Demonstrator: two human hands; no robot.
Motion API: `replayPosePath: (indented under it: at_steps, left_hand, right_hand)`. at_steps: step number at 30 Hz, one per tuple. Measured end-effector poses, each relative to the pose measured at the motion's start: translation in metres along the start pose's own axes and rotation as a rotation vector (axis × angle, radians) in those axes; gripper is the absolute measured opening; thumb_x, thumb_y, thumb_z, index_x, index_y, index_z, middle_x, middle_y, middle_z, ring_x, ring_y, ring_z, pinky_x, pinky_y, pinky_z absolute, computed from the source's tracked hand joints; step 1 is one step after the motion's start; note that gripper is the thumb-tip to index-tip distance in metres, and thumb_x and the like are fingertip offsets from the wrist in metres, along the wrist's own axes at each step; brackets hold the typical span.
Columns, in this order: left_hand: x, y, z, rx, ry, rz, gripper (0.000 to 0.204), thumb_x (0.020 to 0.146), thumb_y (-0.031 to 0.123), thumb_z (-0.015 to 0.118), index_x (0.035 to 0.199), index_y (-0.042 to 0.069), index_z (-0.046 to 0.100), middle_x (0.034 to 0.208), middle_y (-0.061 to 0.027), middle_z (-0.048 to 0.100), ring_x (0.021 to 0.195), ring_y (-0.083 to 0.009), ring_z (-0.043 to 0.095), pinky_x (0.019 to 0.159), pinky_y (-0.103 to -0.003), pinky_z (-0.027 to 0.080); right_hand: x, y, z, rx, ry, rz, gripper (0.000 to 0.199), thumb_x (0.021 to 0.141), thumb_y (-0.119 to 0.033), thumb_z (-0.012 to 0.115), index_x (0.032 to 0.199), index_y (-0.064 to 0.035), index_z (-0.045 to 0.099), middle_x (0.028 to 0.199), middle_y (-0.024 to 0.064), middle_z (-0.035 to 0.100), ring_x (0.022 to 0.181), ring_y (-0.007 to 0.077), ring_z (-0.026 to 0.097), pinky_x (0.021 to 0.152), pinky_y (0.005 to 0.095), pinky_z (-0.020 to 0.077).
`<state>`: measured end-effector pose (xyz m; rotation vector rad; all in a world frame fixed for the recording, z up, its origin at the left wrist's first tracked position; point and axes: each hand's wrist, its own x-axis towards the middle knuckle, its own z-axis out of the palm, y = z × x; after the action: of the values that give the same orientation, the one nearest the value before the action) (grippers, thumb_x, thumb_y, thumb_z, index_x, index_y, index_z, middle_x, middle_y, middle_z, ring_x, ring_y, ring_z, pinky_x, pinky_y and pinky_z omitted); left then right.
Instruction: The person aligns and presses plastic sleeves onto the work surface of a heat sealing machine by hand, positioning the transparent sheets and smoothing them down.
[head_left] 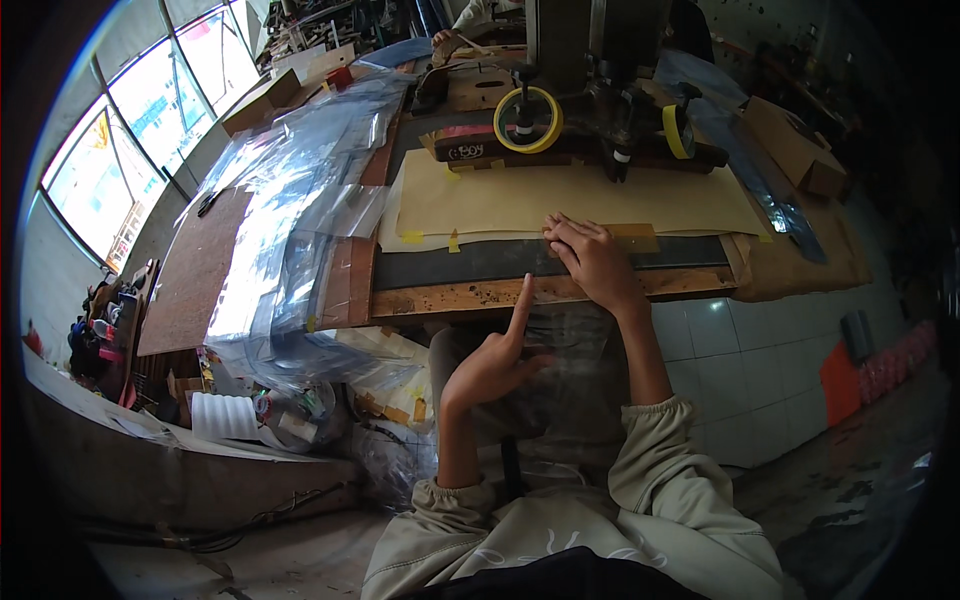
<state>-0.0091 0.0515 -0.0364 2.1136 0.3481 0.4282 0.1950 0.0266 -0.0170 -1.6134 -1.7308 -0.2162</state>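
Observation:
My right hand (590, 262) is over the near edge of a cream paper sheet (600, 205), its fingers drawn together. What they hold, if anything, is hidden. Beside them a flat brown strip (632, 238) lies across the sheet's edge. Nearer to me, my left hand (492, 368) holds nothing, with the index finger pointing up toward the wooden front edge (480, 298) and the thumb apart. Under the paper is a dark flat board (450, 268). Small yellow tape pieces (454, 242) stick to the sheet's edge.
A dark machine bar (580, 152) spans the paper's far side, with yellow tape rolls (528, 120) hung on it. Clear plastic sheets (290, 190) cover the left. Cardboard boxes (795, 145) stand at right. Across the table, another person's hand (442, 38) shows.

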Motion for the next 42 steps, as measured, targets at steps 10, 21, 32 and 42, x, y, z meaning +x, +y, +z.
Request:
replayPosePath:
  at_steps: [10,21,32,42]
  left_hand:
    - [-0.0011,0.0034,-0.0004,0.003,0.018,-0.004,0.095,0.079,0.011,0.063,0.141,0.012,-0.01,0.058,-0.0251,0.053,0.061,-0.0451,0.054,0.057,-0.034,0.044]
    - [-0.0022,0.0036,0.0011,0.044,0.04,-0.006,0.095,0.079,0.011,0.063,0.141,0.011,-0.009,0.051,-0.0218,0.049,0.052,-0.0429,0.05,0.052,-0.033,0.041]
    - [-0.0004,-0.0007,0.0024,0.045,0.046,0.032,0.096,0.079,0.012,0.064,0.14,0.011,-0.01,0.054,-0.0238,0.051,0.055,-0.0445,0.051,0.054,-0.033,0.042]
    - [-0.0019,0.0008,0.0012,0.043,0.032,-0.006,0.096,0.08,0.013,0.063,0.141,0.011,-0.011,0.056,-0.0252,0.053,0.059,-0.0449,0.053,0.057,-0.041,0.043]
  right_hand:
    - [-0.0001,-0.0005,0.0006,-0.03,0.001,0.005,0.022,0.087,-0.016,0.052,0.1,-0.0014,0.061,0.109,0.0135,0.06,0.108,0.0241,0.054,0.097,0.0387,0.0379]
    - [-0.0008,-0.0026,-0.0006,-0.033,0.003,-0.011,0.021,0.085,-0.013,0.053,0.101,-0.0008,0.06,0.109,0.014,0.06,0.106,0.0248,0.055,0.096,0.0381,0.0393]
    - [-0.0007,-0.0055,-0.0012,-0.035,0.029,-0.007,0.017,0.085,-0.012,0.052,0.094,-0.0015,0.061,0.107,0.0123,0.061,0.108,0.024,0.054,0.096,0.0389,0.0394]
    - [0.005,-0.0088,-0.0046,0.047,0.002,0.007,0.023,0.08,-0.003,0.056,0.102,-0.0033,0.06,0.104,0.0105,0.059,0.102,0.0269,0.053,0.089,0.0377,0.0428]
